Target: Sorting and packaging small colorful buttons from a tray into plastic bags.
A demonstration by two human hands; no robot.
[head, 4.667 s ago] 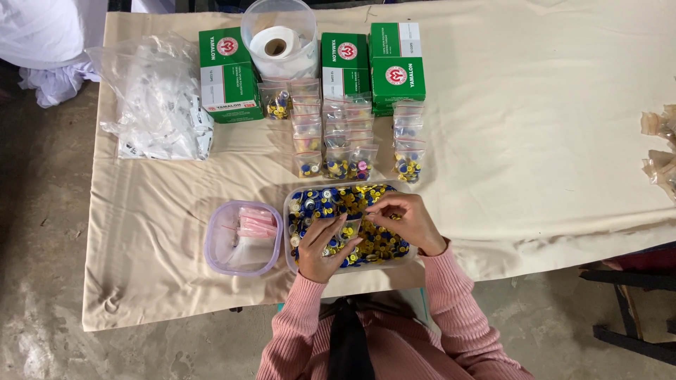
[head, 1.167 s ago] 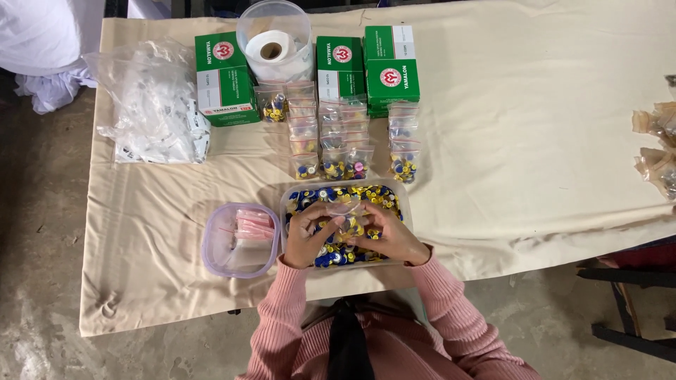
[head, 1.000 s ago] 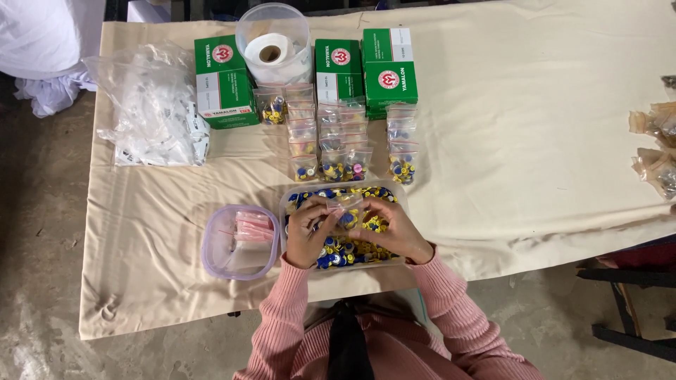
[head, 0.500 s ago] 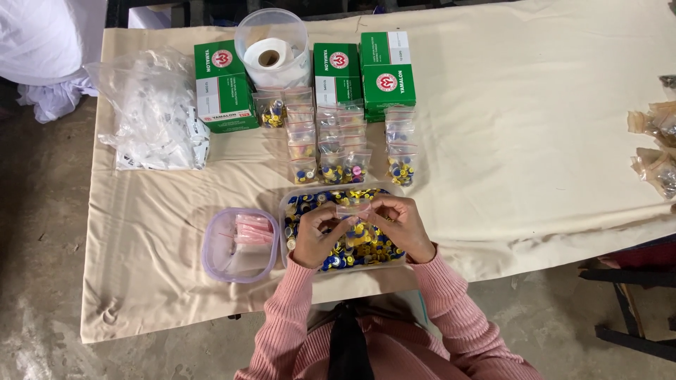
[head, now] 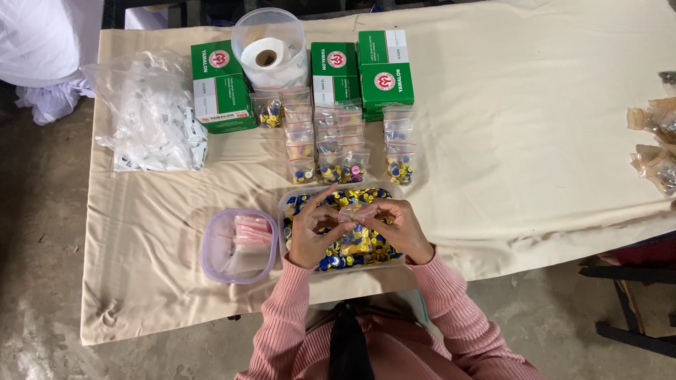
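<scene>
Left hand [head: 310, 236] and right hand [head: 398, 225] both in pinching grip on small clear bag [head: 352, 211], above tray of blue-and-yellow caps [head: 338, 250], on cloth-covered counter [head: 535, 141]

A single head-worn camera looks almost straight down from well above the cloth-covered tabletop [head: 535, 141], facing away from the wearer. The wearer's pink sleeves enter at the bottom edge; the tabletop's far edge runs along the top of the frame.
</scene>
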